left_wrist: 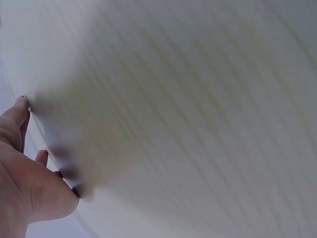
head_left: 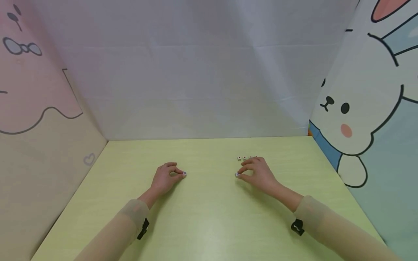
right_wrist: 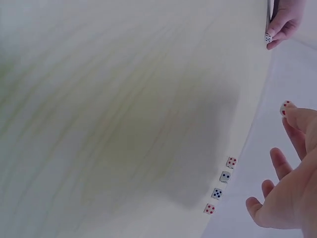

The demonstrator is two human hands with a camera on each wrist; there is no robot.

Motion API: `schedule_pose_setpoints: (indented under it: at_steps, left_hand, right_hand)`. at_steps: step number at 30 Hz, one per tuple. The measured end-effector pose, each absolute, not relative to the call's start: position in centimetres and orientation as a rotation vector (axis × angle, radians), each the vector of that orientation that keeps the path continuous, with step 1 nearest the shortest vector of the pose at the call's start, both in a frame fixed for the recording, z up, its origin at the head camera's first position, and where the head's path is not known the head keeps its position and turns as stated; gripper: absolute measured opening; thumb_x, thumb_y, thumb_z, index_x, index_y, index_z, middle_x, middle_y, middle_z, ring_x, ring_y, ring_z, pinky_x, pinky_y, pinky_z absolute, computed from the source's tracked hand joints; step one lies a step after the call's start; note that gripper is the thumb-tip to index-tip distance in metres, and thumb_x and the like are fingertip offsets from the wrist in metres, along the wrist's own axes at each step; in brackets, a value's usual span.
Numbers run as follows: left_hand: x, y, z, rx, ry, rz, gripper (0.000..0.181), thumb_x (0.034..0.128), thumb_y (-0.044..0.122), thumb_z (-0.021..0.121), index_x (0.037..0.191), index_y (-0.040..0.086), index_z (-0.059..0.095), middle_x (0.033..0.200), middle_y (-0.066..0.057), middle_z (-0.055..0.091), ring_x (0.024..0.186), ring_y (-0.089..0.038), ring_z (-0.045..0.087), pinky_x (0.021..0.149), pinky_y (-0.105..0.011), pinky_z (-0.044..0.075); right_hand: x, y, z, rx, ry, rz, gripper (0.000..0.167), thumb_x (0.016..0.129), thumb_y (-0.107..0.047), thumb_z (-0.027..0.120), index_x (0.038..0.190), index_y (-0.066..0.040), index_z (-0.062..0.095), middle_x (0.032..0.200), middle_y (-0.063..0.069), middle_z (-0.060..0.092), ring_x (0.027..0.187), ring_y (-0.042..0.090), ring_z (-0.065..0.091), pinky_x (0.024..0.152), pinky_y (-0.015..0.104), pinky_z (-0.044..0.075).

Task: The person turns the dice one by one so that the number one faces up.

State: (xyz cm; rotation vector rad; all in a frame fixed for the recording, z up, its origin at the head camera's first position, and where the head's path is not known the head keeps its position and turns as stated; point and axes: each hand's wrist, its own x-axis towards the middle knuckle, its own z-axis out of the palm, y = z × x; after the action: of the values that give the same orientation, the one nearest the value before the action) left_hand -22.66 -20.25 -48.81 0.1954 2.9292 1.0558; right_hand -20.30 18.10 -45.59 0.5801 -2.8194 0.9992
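Between thumb and forefinger my left hand [head_left: 165, 178] pinches a small white die [head_left: 184, 174], left of the table's middle. My right hand [head_left: 260, 176] pinches another white die [head_left: 237, 174] the same way; in the right wrist view this die [right_wrist: 284, 108] shows red pips. Just beyond the right hand a row of several dice [head_left: 244, 158] lies on the table, its right end partly hidden by the fingers in the head view. The right wrist view shows the row with red-pipped and blue-pipped faces. Only a sliver of the left die is visible in the left wrist view.
The pale yellow table [head_left: 209, 217] has a wood-grain top. A white cloth [head_left: 196, 90] hangs along its back edge. Cartoon-printed panels stand on both sides, a pink and cream one [head_left: 42, 163] at left and a rabbit one [head_left: 375, 119] at right.
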Motion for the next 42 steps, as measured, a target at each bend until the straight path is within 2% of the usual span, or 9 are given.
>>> schedule_pose_setpoints:
  at_steps: [4, 9, 14, 18, 22, 26, 29, 34, 42]
  left_hand:
    - [-22.6, -20.3, -48.9, 0.199, 2.925, 1.064, 0.016, 0.0945, 0.033, 0.076, 0.096, 0.017, 0.078, 0.151, -0.016, 0.05, 0.142, -0.048, 0.034, 0.115, -0.062, 0.029]
    - [-22.4, -20.3, -49.0, 0.195, 2.916, 1.082, 0.016, 0.0946, 0.032, 0.076, 0.095, 0.017, 0.077, 0.151, -0.016, 0.05, 0.142, -0.049, 0.033, 0.115, -0.062, 0.029]
    - [-22.4, -20.3, -49.1, 0.196, 2.921, 1.081, 0.015, 0.0945, 0.032, 0.076, 0.095, 0.017, 0.077, 0.151, -0.016, 0.05, 0.142, -0.048, 0.033, 0.115, -0.062, 0.028]
    - [-22.5, -20.3, -49.3, 0.195, 2.922, 1.077, 0.016, 0.0947, 0.033, 0.076, 0.096, 0.017, 0.078, 0.151, -0.016, 0.05, 0.142, -0.048, 0.033, 0.115, -0.062, 0.028]
    - [-22.5, -20.3, -49.4, 0.194, 2.921, 1.079, 0.017, 0.0949, 0.033, 0.076, 0.096, 0.017, 0.078, 0.151, -0.016, 0.05, 0.142, -0.048, 0.034, 0.116, -0.061, 0.028]
    - [-22.6, -20.3, -49.5, 0.194, 2.923, 1.079, 0.017, 0.0948, 0.033, 0.076, 0.097, 0.017, 0.078, 0.151, -0.016, 0.05, 0.142, -0.047, 0.034, 0.117, -0.061, 0.027]
    - [-22.5, -20.3, -49.4, 0.198, 2.921, 1.075, 0.017, 0.095, 0.033, 0.076, 0.097, 0.016, 0.078, 0.151, -0.016, 0.049, 0.142, -0.048, 0.033, 0.116, -0.062, 0.027]
    - [-22.5, -20.3, -49.4, 0.198, 2.917, 1.075, 0.017, 0.0953, 0.033, 0.075, 0.097, 0.016, 0.078, 0.152, -0.016, 0.049, 0.142, -0.049, 0.033, 0.116, -0.062, 0.027]
    - [-22.4, -20.2, -49.4, 0.199, 2.918, 1.074, 0.017, 0.0949, 0.033, 0.076, 0.097, 0.016, 0.078, 0.152, -0.016, 0.049, 0.143, -0.049, 0.032, 0.116, -0.062, 0.027]
  right_hand:
    - [-20.3, 18.2, -45.6, 0.545, -2.797, 1.225, 0.011, 0.089, -0.025, 0.082, 0.097, -0.018, 0.082, 0.126, 0.012, 0.068, 0.132, 0.04, 0.045, 0.115, 0.06, 0.027]
    - [-20.2, 18.3, -46.0, 0.495, -2.762, 1.497, 0.016, 0.09, -0.026, 0.081, 0.103, -0.015, 0.081, 0.125, 0.013, 0.069, 0.126, 0.033, 0.056, 0.113, 0.059, 0.033]
    - [-19.8, 18.2, -46.6, 0.322, -2.747, 1.726, 0.025, 0.09, -0.03, 0.08, 0.109, -0.013, 0.08, 0.133, 0.012, 0.064, 0.13, 0.03, 0.052, 0.115, 0.057, 0.031]
    - [-19.8, 18.0, -47.1, 0.237, -2.714, 1.802, 0.026, 0.09, -0.027, 0.081, 0.109, -0.011, 0.08, 0.134, 0.012, 0.063, 0.129, 0.029, 0.052, 0.109, 0.05, 0.038]
    - [-20.0, 17.9, -47.6, 0.236, -2.733, 1.708, 0.023, 0.089, -0.025, 0.082, 0.107, -0.01, 0.081, 0.131, 0.014, 0.065, 0.127, 0.031, 0.054, 0.109, 0.051, 0.039]
    - [-20.2, 17.8, -48.2, 0.29, -2.819, 1.41, 0.017, 0.089, -0.025, 0.081, 0.101, -0.013, 0.083, 0.13, 0.016, 0.066, 0.13, 0.036, 0.05, 0.115, 0.056, 0.028]
    - [-20.1, 17.7, -48.5, 0.308, -2.859, 1.25, 0.013, 0.089, -0.027, 0.082, 0.096, -0.016, 0.084, 0.129, 0.014, 0.066, 0.133, 0.039, 0.044, 0.113, 0.056, 0.024]
    - [-19.7, 17.7, -49.0, 0.307, -2.87, 1.177, 0.01, 0.087, -0.028, 0.083, 0.094, -0.021, 0.084, 0.13, 0.011, 0.063, 0.135, 0.042, 0.034, 0.112, 0.056, 0.026]
    - [-19.6, 17.9, -49.6, 0.318, -2.91, 1.109, 0.009, 0.087, -0.031, 0.084, 0.093, -0.025, 0.083, 0.133, 0.01, 0.061, 0.137, 0.043, 0.032, 0.112, 0.059, 0.026]
